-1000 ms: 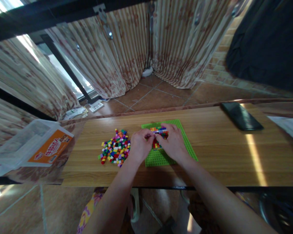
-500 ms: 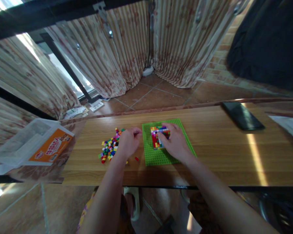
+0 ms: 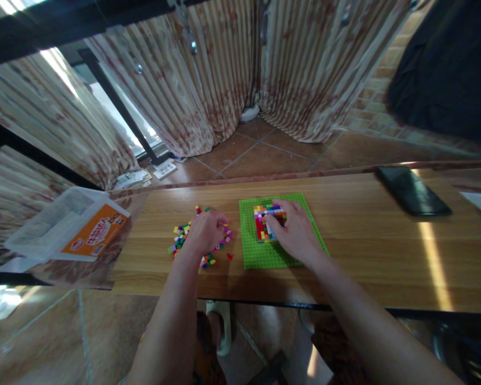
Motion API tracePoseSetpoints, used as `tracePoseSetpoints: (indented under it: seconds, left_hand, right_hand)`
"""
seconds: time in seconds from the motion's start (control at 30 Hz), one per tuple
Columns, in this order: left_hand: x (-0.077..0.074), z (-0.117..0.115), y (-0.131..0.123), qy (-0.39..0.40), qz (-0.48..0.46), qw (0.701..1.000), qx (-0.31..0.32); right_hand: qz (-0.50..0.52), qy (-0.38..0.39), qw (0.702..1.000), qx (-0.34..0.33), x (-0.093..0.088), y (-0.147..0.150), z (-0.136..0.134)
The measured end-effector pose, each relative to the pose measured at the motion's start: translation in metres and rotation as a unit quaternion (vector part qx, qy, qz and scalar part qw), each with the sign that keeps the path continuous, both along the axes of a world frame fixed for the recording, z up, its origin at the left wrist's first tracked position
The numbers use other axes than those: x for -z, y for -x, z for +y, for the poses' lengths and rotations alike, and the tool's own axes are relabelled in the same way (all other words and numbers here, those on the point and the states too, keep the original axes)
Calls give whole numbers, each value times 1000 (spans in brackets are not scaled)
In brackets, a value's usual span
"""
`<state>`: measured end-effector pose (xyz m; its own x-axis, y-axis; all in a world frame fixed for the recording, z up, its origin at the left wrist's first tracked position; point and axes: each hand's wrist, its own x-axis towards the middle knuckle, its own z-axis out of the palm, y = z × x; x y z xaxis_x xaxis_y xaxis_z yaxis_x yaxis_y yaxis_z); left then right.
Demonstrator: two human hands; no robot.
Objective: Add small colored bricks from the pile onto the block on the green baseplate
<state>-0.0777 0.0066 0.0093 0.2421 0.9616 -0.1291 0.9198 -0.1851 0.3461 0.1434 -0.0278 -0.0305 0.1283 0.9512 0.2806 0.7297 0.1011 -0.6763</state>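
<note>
My left hand [image 3: 206,231] hovers over or rests on a pile of small colourful toy bricks [image 3: 180,231], fingers curled down; whether a brick is between them is hidden. My right hand [image 3: 296,229] spans a square build of multicoloured bricks [image 3: 261,229], its thumb on the upper surface and its fingers by the far edge. That build sits on a green studded baseplate [image 3: 253,258]. Part of its right side is hidden under my right hand. One loose red brick [image 3: 230,256] lies between pile and baseplate.
All this stands on a narrow wooden bench [image 3: 361,251]. A dark phone [image 3: 412,191] lies towards the right. Left of the bench is a clear plastic tub [image 3: 56,219] with an orange label. Curtains [image 3: 208,85] hang beyond the bench.
My left hand has moved left, away from the baseplate's edge and over the brick pile. My right hand stays on the build. The whole view has shifted slightly.
</note>
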Motion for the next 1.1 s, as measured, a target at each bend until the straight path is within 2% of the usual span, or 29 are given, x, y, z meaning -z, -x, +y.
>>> tracePoseSetpoints:
  seconds: [0.5,0.7,0.9,1.1]
  left_hand:
    - [3,-1,-4,-6,61,997,43]
    - [4,1,-4,-48,-9,998,37]
    - [1,0,-12,-39,-74,996,10]
    - [5,0,-21,-61,-160,985,23]
  right_hand:
    - [-4,-8,1000,-11,1,-2,1]
    - [-7,-6,1000,-8,1,-1,1]
    - [-5,-6,1000,-12,2,-2,1]
    - [-6,-7,1000,-14,2,-2,1]
